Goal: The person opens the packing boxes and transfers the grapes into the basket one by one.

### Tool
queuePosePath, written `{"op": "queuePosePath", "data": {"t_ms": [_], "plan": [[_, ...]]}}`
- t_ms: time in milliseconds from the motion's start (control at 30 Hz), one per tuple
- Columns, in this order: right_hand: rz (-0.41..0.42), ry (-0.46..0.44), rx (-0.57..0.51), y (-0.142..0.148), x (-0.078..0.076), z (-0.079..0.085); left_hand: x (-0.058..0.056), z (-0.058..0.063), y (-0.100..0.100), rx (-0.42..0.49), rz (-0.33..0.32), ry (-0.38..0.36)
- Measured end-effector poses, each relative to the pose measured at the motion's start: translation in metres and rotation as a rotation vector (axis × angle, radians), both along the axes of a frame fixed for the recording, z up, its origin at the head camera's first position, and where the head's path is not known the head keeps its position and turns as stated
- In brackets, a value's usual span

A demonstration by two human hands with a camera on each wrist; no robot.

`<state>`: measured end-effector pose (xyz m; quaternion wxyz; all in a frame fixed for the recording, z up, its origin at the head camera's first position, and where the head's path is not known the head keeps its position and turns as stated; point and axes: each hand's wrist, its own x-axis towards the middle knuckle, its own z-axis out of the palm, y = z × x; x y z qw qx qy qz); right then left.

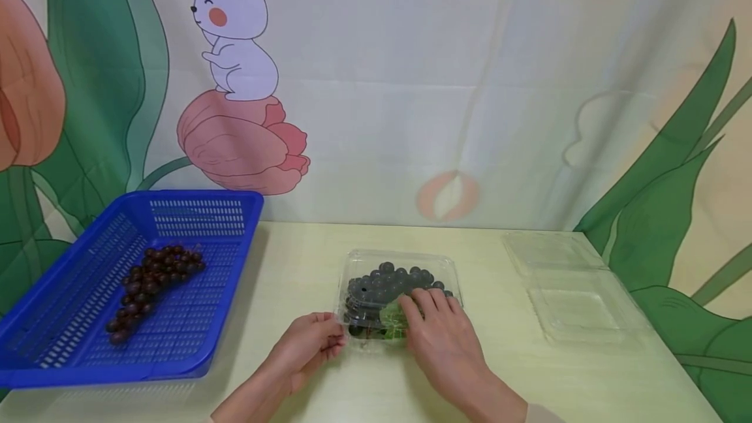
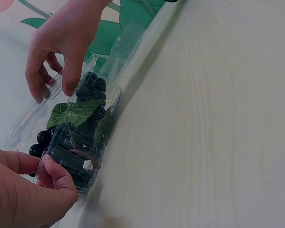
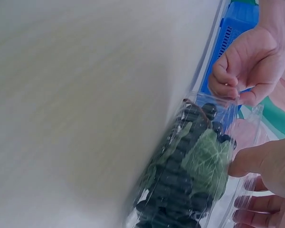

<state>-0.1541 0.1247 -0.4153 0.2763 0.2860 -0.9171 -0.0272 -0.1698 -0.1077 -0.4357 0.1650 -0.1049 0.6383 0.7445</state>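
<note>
A clear plastic clamshell box (image 1: 358,258) sits on the table with a bunch of dark grapes (image 1: 382,287) inside. Its lid leans partly lowered over them. A green leaf (image 2: 76,113) lies among the grapes at the front side. At the box's left front corner, my left hand (image 1: 308,344) pinches the plastic rim between thumb and fingers. My right hand (image 1: 443,338) holds the lid at the right, fingers over its top and thumb at the front edge by the leaf. The lid's far right part is hidden behind that hand in the head view.
To the left stands a blue plastic basket (image 1: 205,325) holding a bunch of reddish grapes (image 1: 147,286). Another clear clamshell box (image 1: 578,309) lies opened out at the right edge of the table. Behind the table hangs a printed cloth (image 1: 376,83).
</note>
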Motion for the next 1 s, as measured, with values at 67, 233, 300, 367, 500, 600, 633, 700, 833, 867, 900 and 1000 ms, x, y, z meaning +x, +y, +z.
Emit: {"op": "queuePosePath", "data": {"t_ms": [67,233,300,367,500,600,633,700,833,867,900,1000], "plan": [[-0.001,0.002,0.0,0.004,0.0,-0.001,0.0,0.0,0.0,-0.001,-0.003,-0.006],[-0.012,0.007,0.008,0.013,-0.001,-0.001,-0.001,0.0,0.0,-0.009,-0.011,-0.015],[-0.016,0.008,0.01,0.016,-0.001,-0.001,-0.001,-0.001,0.0,-0.015,-0.012,-0.017],[-0.018,0.009,0.008,0.018,-0.001,-0.001,-0.001,-0.001,0.0,-0.02,-0.01,-0.022],[-0.024,0.004,-0.004,0.023,-0.002,0.0,-0.002,-0.002,0.0,-0.02,-0.008,-0.025],[-0.038,-0.006,-0.008,0.027,-0.001,0.0,-0.002,-0.002,0.0,-0.013,-0.008,-0.022],[-0.043,-0.011,-0.009,0.029,-0.001,0.0,-0.001,-0.001,0.0,-0.012,-0.008,-0.022],[-0.051,-0.019,-0.011,0.032,-0.001,0.0,-0.001,0.0,0.0,-0.01,-0.008,-0.022],[-0.062,-0.024,-0.02,0.039,0.0,0.0,-0.001,0.002,0.001,-0.011,-0.007,-0.025],[-0.061,-0.022,-0.022,0.04,0.0,0.0,0.0,0.002,0.001,-0.011,-0.006,-0.025],[-0.061,-0.021,-0.025,0.041,0.0,0.0,0.0,0.002,0.001,-0.01,-0.005,-0.025],[-0.053,-0.013,-0.034,0.043,0.0,-0.001,0.0,0.003,0.002,-0.008,-0.003,-0.026]]}}
